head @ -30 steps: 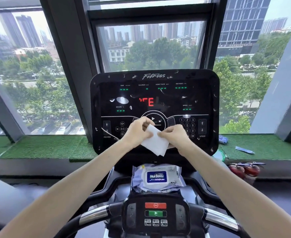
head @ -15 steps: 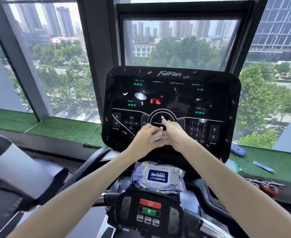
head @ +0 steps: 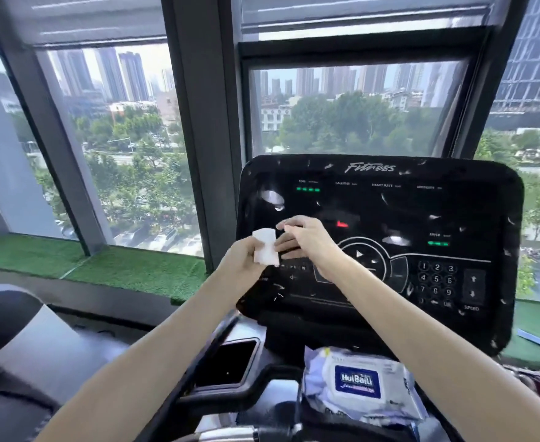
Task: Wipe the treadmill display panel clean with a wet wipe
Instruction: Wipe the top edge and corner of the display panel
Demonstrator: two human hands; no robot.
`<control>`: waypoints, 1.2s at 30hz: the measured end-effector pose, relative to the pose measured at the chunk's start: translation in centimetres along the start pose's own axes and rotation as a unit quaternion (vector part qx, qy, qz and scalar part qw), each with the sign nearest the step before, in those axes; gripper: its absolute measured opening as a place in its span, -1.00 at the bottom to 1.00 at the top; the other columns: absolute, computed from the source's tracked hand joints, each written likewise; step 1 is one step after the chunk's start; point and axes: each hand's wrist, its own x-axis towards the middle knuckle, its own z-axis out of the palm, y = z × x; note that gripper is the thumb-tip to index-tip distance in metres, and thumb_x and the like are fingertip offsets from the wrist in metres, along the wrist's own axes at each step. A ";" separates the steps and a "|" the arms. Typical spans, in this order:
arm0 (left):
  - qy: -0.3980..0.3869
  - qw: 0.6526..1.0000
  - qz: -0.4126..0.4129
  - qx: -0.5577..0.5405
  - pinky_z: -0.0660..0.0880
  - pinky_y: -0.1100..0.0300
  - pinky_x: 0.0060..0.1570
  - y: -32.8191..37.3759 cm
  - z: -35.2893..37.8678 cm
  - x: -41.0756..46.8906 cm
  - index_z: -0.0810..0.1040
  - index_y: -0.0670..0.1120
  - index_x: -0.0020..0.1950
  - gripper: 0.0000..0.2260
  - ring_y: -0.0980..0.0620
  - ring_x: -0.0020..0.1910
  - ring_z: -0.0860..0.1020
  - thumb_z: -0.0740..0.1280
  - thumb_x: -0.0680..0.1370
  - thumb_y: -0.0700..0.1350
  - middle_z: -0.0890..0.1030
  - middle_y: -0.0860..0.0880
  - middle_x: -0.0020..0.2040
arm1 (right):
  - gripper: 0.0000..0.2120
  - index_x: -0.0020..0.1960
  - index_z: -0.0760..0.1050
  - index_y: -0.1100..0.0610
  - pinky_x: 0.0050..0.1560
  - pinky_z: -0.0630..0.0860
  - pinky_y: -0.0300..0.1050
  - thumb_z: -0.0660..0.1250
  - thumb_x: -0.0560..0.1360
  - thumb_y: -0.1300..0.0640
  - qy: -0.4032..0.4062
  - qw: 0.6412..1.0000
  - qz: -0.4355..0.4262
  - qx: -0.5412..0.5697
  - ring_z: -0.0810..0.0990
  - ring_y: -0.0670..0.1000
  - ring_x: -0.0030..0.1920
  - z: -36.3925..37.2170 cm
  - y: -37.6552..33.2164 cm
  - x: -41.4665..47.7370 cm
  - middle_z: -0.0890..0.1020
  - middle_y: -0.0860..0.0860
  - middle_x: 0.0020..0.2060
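Whereas both hands met at the lower centre of the display panel [head: 453,202] before, they now cover its left half: the left hand [head: 243,263] grips the folded wet wipe [head: 266,247], and the right hand [head: 308,242] touches its edge, grip unclear. A wipe pack [head: 358,382] lies below the panel.

My feed's upper half is window, with grey roller blinds [head: 96,20] drawn partway over dark window frames [head: 195,138], hazy tower blocks [head: 125,74], trees [head: 342,122] and parked cars [head: 163,237]. Green artificial turf [head: 134,269] covers the sill at mid left, and a blue pen-like object [head: 538,343] lies on it at the right edge. At lower centre I see a black recessed tray [head: 227,362], with a HuiBaiLi wipe pack [head: 358,384] just to its right.
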 end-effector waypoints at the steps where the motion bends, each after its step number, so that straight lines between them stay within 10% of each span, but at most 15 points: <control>1: -0.029 0.999 0.000 -0.019 0.36 0.05 0.23 0.9 -0.5 0.6 0.49 -0.33 0.03 -0.80 -0.14 0.02 0.52 0.12 0.50 -0.38 0.55 -0.23 -0.04 | -0.76 0.09 0.52 0.28 -0.17 0.58 -0.14 0.11 0.57 0.29 0.002 1.000 -0.012 -0.018 0.65 0.07 -0.13 0.7 0.0 0.7 0.64 0.25 -0.08; 5: -0.122 0.987 0.031 0.101 0.48 0.15 -0.02 4.2 -1.4 2.4 0.50 -0.27 0.07 -0.87 -0.02 -0.10 0.58 0.24 0.55 -0.27 0.59 -0.14 -0.08 | -0.70 -0.02 0.60 0.30 -0.05 0.55 -0.19 0.11 0.47 0.42 0.007 0.998 -0.049 -0.029 0.65 0.05 -0.06 3.0 0.0 2.9 0.67 0.14 -0.10; 8: -0.005 0.973 0.134 0.188 0.53 0.14 -0.20 7.2 -1.4 4.8 0.56 -0.19 -0.03 -0.90 -0.01 -0.21 0.58 0.33 0.49 -0.33 0.59 -0.10 -0.16 | -0.68 -0.02 0.63 0.20 0.10 0.52 -0.16 0.14 0.45 0.43 0.080 0.989 -0.088 -0.083 0.62 -0.02 -0.01 4.0 0.5 4.5 0.67 0.06 -0.08; 12: 0.099 0.771 0.435 0.455 0.36 0.43 -0.15 12.2 0.4 8.7 0.57 -0.09 -0.19 -0.92 0.18 -0.18 0.49 0.33 0.51 -0.19 0.57 0.02 -0.16 | -0.55 0.34 0.41 0.17 0.37 0.17 -0.24 0.14 0.48 0.35 0.158 0.881 -0.185 -0.406 0.31 -0.03 0.39 4.9 1.4 6.2 0.40 0.03 0.37; 16: 0.053 0.596 0.531 0.600 0.40 0.32 -0.16 12.4 1.0 11.2 0.60 -0.07 -0.06 -0.84 0.21 -0.09 0.41 0.23 0.57 -0.22 0.47 0.11 -0.11 | -0.40 0.49 0.07 0.26 0.47 -0.15 -0.09 0.11 0.47 0.33 0.143 0.760 -0.225 -0.592 0.01 0.03 0.51 5.4 1.9 7.4 0.08 0.14 0.50; 21: -0.069 0.492 0.559 0.664 0.54 0.07 -0.08 11.2 -0.8 12.6 0.59 -0.19 0.03 -0.87 0.00 -0.03 0.48 0.27 0.54 -0.30 0.52 -0.06 -0.10 | -0.32 0.37 0.32 0.35 0.43 0.09 0.09 0.36 0.26 0.30 0.147 0.651 -0.217 -0.713 0.30 0.15 0.41 4.6 2.8 8.0 0.33 0.25 0.39; 25: -0.078 0.545 0.539 0.637 0.46 0.20 0.05 12.3 -0.6 12.8 0.61 -0.16 0.05 -0.83 0.05 -0.06 0.51 0.23 0.59 -0.26 0.52 -0.04 -0.08 | -0.29 0.33 0.36 0.37 0.41 0.15 0.12 0.41 0.19 0.30 0.147 0.649 -0.226 -0.712 0.36 0.17 0.37 4.7 2.8 8.3 0.39 0.27 0.35; 36: -0.218 0.530 0.467 0.673 0.42 0.31 0.02 12.2 -0.1 11.5 0.61 -0.19 0.12 -0.81 0.08 -0.09 0.51 0.23 0.59 -0.24 0.54 -0.06 -0.06 | -0.29 0.26 0.43 0.40 0.36 0.26 0.18 0.45 0.12 0.33 0.158 0.657 -0.262 -0.689 0.44 0.20 0.31 4.3 3.0 8.5 0.45 0.30 0.29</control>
